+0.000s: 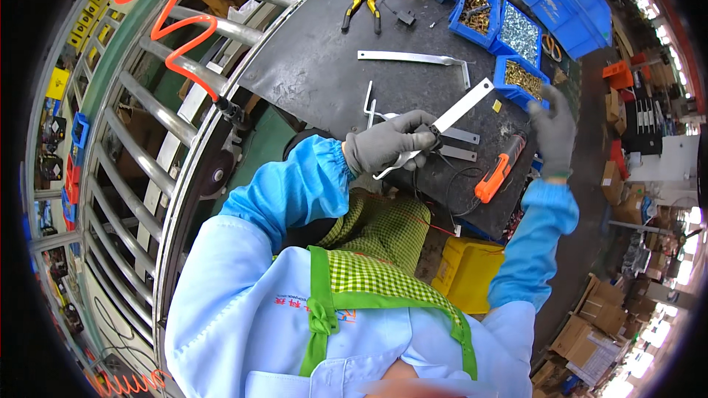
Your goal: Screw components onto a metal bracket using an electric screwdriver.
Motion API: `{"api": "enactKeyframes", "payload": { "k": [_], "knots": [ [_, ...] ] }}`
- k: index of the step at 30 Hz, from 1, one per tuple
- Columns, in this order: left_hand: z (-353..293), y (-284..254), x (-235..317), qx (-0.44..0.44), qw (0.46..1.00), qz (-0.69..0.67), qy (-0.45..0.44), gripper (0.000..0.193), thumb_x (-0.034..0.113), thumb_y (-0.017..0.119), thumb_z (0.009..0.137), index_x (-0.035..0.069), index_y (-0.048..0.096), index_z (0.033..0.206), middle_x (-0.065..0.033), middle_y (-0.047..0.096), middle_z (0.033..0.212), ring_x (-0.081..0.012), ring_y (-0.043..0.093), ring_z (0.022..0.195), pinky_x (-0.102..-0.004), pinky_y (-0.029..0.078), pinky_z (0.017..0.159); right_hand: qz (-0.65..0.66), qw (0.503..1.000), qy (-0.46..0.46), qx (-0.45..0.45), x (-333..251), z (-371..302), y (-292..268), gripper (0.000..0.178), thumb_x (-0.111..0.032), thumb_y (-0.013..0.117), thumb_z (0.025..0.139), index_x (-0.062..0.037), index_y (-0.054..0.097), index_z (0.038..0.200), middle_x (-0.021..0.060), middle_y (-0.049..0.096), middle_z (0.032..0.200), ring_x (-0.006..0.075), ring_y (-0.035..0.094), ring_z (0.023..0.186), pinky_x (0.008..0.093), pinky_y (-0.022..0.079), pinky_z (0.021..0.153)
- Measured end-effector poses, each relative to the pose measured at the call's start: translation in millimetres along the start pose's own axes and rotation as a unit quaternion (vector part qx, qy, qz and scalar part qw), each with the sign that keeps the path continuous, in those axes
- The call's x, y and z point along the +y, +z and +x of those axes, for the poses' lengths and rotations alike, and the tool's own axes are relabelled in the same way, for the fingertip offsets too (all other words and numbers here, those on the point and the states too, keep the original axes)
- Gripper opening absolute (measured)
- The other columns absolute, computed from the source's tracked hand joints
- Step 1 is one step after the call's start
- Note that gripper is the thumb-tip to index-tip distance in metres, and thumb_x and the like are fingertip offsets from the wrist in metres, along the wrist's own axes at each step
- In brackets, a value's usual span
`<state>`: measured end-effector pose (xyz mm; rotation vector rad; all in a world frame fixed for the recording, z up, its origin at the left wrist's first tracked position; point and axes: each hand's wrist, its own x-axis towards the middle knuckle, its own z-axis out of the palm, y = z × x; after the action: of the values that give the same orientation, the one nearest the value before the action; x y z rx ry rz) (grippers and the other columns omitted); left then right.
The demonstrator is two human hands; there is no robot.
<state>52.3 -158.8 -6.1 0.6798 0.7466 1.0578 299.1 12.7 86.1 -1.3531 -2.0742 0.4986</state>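
Observation:
My left hand (387,144), in a grey glove, is closed around a flat silver metal bracket (463,105). The bracket's straight end, with a hole in it, points up and right over the bench; a bent end shows below my fingers. A small dark piece (435,130) sits on the bracket by my fingertips. My right hand (553,133), gloved too, is raised beside a blue bin of brass-coloured screws (521,79). Its fingers look apart, slightly blurred, and nothing shows in them. Between the hands lies an orange and black electric screwdriver (501,168).
More metal brackets (413,57) lie on the dark bench (302,51). Yellow-handled pliers (363,7) rest toward the back. Other blue bins (476,15) of fasteners line the far right, by a big blue crate (560,4). An orange coiled hose (181,51) hangs left; a yellow box (468,273) stands below.

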Motion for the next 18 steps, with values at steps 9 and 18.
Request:
{"api": "enactKeyframes", "payload": {
  "k": [9,18],
  "knots": [
    [0,-10,1,0.002,1.0,-0.014,0.015,0.045,0.028,0.066,0.092,0.005,0.049,0.127,0.0029,0.052,0.084,-0.0076,0.057,0.069,-0.0218,0.048,0.06,-0.151,0.979,-0.013,-0.136,68,107,58,0.029,-0.024,0.068,0.082,-0.0075,0.07,0.106,0.0131,0.071,0.103,0.0276,0.068,0.092,0.0362,0.051,0.083],
    [2,-2,6,0.012,1.0,-0.007,-0.001,0.038,0.02,0.062,0.094,0.005,0.049,0.127,-0.001,0.055,0.092,-0.0089,0.057,0.073,-0.0228,0.048,0.062,-0.389,0.917,0.033,-0.075,75,106,99,0.021,-0.02,0.055,0.086,-0.0111,0.069,0.098,0.0176,0.068,0.106,0.0376,0.066,0.095,0.0477,0.052,0.083]
  ]
}}
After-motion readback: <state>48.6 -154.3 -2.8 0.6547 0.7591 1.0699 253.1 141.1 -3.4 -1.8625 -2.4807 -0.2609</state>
